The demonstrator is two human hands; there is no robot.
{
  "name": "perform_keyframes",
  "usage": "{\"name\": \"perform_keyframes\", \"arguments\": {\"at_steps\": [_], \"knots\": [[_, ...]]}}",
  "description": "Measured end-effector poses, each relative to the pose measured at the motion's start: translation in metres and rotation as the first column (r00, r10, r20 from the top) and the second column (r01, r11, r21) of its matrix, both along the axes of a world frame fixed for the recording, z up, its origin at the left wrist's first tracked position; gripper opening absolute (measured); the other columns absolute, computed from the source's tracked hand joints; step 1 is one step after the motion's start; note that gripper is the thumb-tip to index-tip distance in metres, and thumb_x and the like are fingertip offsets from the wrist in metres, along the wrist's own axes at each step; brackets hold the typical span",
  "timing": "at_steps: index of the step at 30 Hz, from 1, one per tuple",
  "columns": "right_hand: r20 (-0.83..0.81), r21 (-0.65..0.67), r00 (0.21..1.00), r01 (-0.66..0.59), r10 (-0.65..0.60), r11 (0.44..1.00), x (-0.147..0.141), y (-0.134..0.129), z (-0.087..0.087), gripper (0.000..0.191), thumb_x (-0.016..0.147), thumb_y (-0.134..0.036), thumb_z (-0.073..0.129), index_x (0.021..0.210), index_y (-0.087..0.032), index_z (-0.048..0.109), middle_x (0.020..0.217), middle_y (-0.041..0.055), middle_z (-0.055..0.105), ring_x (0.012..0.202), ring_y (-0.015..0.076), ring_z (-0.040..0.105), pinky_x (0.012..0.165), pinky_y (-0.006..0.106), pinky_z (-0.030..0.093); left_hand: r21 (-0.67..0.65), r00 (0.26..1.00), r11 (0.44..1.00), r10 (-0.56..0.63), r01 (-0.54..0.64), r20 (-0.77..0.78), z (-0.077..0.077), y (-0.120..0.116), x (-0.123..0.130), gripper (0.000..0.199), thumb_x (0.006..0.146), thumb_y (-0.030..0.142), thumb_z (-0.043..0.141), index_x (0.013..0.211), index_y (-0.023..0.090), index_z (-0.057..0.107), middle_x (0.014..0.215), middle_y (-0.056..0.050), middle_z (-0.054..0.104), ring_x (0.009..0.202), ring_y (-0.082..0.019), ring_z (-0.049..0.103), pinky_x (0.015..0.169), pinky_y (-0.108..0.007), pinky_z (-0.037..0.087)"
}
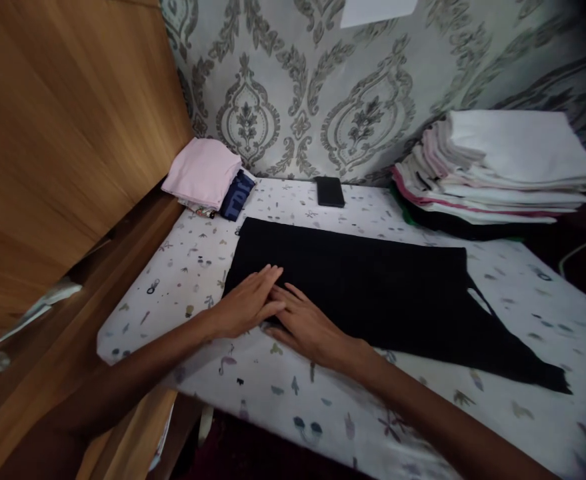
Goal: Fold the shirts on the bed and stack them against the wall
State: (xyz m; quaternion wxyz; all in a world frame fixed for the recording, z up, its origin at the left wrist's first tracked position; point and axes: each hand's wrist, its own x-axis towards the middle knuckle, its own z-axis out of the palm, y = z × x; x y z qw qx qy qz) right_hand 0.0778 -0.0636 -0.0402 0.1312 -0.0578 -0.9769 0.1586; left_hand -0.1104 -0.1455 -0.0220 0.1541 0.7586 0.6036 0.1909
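A black garment (pixel 353 280), folded lengthwise, lies flat across the printed white cloth (pixel 283 393). Its narrow end tapers off to the right, where a small white gap shows near the edge. On the garment's near left part rests my left hand (pixel 245 303), fingers stretched out and flat. My right hand (pixel 310 327) also lies flat there, its fingertips meeting the left hand's fingers. Neither hand grips the fabric; both palms face down. The cloth under the garment is hidden.
At the back left sits a pile of folded clothes with a pink one (pixel 203 170) on top, beside a dark blue item (pixel 237 195). A small black flat object (pixel 329 191) lies near the patterned wall (pixel 297 87). A tall stack of folded clothes (pixel 503 173) stands back right. Wooden furniture (pixel 73 120) borders the left.
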Motion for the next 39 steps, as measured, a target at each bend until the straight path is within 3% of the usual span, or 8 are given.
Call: {"name": "perform_keyframes", "arguments": {"at_steps": [6, 12, 17, 21, 23, 25, 32, 39], "knots": [[0.011, 0.035, 1.0, 0.023, -0.023, 0.999, -0.003, -0.01, -0.007, 0.052, 0.099, -0.037, 0.054, 0.147, -0.018, 0.048, 0.156, 0.016, 0.043, 0.148, 0.0264, 0.034, 0.122, 0.053, 0.028, 0.001, 0.977, 0.994, 0.106, -0.108, -0.185, -0.02, -0.006, -0.028, 0.066, 0.101, 0.056, 0.039, 0.155, 0.018, 0.033, 0.163, -0.018, 0.027, 0.154, -0.027, 0.018, 0.124, -0.053, 0.017], [0.009, 0.017, 1.0, 0.012, -0.012, 1.0, 0.016, -0.009, 0.017, 0.043, 0.101, -0.034, 0.05, 0.14, -0.016, 0.056, 0.149, 0.0141, 0.054, 0.144, 0.0247, 0.041, 0.122, 0.052, 0.028, 0.007, 0.913, 0.972, 0.223, -0.235, -0.342, -0.018, -0.003, -0.051, 0.063, 0.101, 0.051, 0.038, 0.152, 0.014, 0.037, 0.162, -0.019, 0.032, 0.152, -0.031, 0.023, 0.12, -0.058, 0.025], [-0.197, -0.012, 0.896, 0.403, -0.397, 0.915, 0.106, 0.004, 0.034, 0.033, 0.102, -0.029, 0.044, 0.128, -0.024, 0.064, 0.134, 0.0098, 0.066, 0.128, 0.0234, 0.058, 0.114, 0.051, 0.041, 0.081, 0.931, 0.956, 0.291, -0.28, -0.218, 0.011, 0.021, -0.05, 0.064, 0.098, 0.056, 0.035, 0.145, 0.014, 0.044, 0.157, -0.019, 0.04, 0.147, -0.032, 0.036, 0.118, -0.054, 0.031], [-0.29, -0.102, 0.473, 0.849, -0.832, 0.519, 0.208, 0.009, 0.025, 0.031, 0.1, -0.033, 0.046, 0.121, -0.022, 0.066, 0.131, 0.0157, 0.064, 0.12, 0.0306, 0.062, 0.095, 0.051, 0.054, 0.055, 0.997, 0.995, 0.082, -0.082, 0.007, 0.045, 0.083, 0.0, 0.057, 0.095, 0.059, 0.04, 0.135, 0.019, 0.052, 0.14, -0.014, 0.06, 0.129, -0.031, 0.056, 0.11, -0.049, 0.043], [-0.246, -0.105, 0.279, 0.944, -0.928, 0.312, 0.247, 0.008, 0.016, 0.036, 0.098, -0.039, 0.046, 0.121, -0.018, 0.064, 0.127, 0.0196, 0.064, 0.116, 0.0336, 0.063, 0.089, 0.05, 0.056, 0.021, 0.99, 0.996, -0.093, 0.091, 0.104, 0.057, 0.126, 0.044, 0.048, 0.094, 0.054, 0.046, 0.126, 0.02, 0.058, 0.131, -0.012, 0.066, 0.123, -0.03, 0.061, 0.107, -0.047, 0.046], [-0.166, -0.09, 0.167, 0.979, -0.972, 0.183, 0.272, 0.008, 0.008, 0.042, 0.097, -0.043, 0.047, 0.122, -0.013, 0.063, 0.12, 0.0207, 0.065, 0.109, 0.0343, 0.065, 0.087, 0.048, 0.056, -0.048, 0.956, 0.97, -0.225, 0.238, 0.189, 0.062, 0.172, 0.094, 0.038, 0.093, 0.045, 0.049, 0.118, 0.02, 0.062, 0.124, -0.011, 0.069, 0.116, -0.027, 0.064, 0.101, -0.043, 0.05], [-0.053, -0.077, 0.054, 0.995, -0.997, 0.058, 0.287, 0.016, -0.001, 0.04, 0.096, -0.048, 0.048, 0.11, -0.015, 0.065, 0.099, 0.0139, 0.066, 0.096, 0.0307, 0.063, 0.083, 0.042, 0.05, -0.16, 0.966, 0.953, -0.245, 0.255, 0.081, 0.037, 0.298, 0.237, 0.026, 0.088, 0.016, 0.051, 0.111, 0.018, 0.064, 0.114, -0.008, 0.07, 0.105, -0.023, 0.065, 0.093, -0.036, 0.052], [0.016, -0.04, 0.044, 0.998, -0.999, 0.043, 0.284, 0.028, 0.003, 0.02, 0.09, -0.037, 0.056, 0.093, -0.018, 0.061, 0.093, 0.0104, 0.064, 0.094, 0.0287, 0.063, 0.085, 0.041, 0.048, -0.186, 0.973, 0.959, -0.226, 0.214, -0.044, 0.014, 0.356, 0.283, 0.039, 0.075, 0.016, 0.07, 0.114, 0.015, 0.062, 0.121, -0.013, 0.066, 0.111, -0.028, 0.062, 0.098, -0.041, 0.048]]}}
